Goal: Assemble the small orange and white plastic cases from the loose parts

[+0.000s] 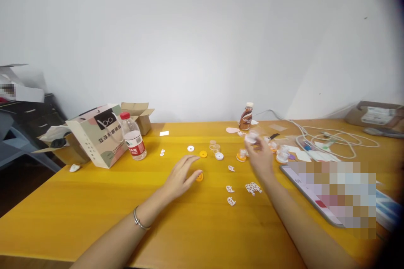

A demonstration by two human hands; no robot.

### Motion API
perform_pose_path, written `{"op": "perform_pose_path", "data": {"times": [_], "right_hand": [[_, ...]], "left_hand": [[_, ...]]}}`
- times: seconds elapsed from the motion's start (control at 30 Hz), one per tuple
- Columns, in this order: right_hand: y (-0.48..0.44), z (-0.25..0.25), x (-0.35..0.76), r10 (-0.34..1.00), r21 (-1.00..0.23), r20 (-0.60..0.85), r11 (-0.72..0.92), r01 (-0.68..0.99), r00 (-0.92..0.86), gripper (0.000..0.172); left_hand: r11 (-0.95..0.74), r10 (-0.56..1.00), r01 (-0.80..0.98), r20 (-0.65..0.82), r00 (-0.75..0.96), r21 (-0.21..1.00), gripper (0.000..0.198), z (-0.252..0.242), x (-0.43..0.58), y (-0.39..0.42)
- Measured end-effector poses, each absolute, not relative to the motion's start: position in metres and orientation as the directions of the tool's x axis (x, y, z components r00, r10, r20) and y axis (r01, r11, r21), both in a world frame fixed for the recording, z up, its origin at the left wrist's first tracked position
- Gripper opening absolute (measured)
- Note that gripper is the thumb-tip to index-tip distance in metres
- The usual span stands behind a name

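Note:
My left hand (182,178) hovers over the table with thumb and fingers apart. Its thumb tip is by an orange disc (200,178), partly hidden behind it; whether they touch I cannot tell. A second orange disc (203,154) lies just beyond the fingertips, near a white disc (191,149) and another white disc (219,156). Further right, my right hand (259,155) is closed on a clear plastic piece (251,137), blurred by motion. Close by stands a clear part on an orange base (241,156). Small clear rings (214,147) sit mid-table.
Several white cut-out pieces (231,189) lie between my forearms. A tablet (311,193) and white cables (328,136) occupy the right side. A brown drink bottle (246,117) stands behind my right hand. At left are a water bottle (134,141), a paper bag (101,138) and a cardboard box (143,119).

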State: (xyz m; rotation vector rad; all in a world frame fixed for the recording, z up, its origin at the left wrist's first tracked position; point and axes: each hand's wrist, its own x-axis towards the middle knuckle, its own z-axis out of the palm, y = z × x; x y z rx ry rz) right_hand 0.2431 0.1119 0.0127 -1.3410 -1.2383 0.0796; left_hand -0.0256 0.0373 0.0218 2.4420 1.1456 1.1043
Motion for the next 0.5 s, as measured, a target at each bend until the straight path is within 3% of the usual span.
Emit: {"op": "perform_pose_path", "data": {"times": [0.13, 0.23, 0.3, 0.4, 0.5], "right_hand": [[0.118, 0.021, 0.302, 0.613, -0.748, 0.529, 0.011, 0.664, 0.586, 0.047], [0.113, 0.025, 0.334, 0.715, -0.583, 0.454, -0.213, 0.784, 0.532, 0.045], [0.111, 0.027, 0.343, 0.812, -0.473, 0.311, -0.318, 0.822, 0.494, 0.046], [0.111, 0.024, 0.342, 0.896, -0.337, 0.112, -0.374, 0.864, 0.431, 0.044], [0.113, 0.016, 0.332, 0.910, -0.288, 0.095, -0.362, 0.886, 0.403, 0.042]], "left_hand": [[-0.666, 0.733, 0.573, 0.561, 0.385, 0.477, 0.033, 0.020, -0.033, 0.046], [-0.674, 0.715, 0.574, 0.604, 0.352, 0.464, 0.031, 0.021, -0.041, 0.054], [-0.683, 0.696, 0.573, 0.641, 0.323, 0.453, 0.028, 0.022, -0.045, 0.059], [-0.685, 0.681, 0.579, 0.671, 0.292, 0.443, 0.025, 0.021, -0.050, 0.066], [-0.689, 0.678, 0.580, 0.670, 0.303, 0.434, 0.025, 0.020, -0.051, 0.068]]}}
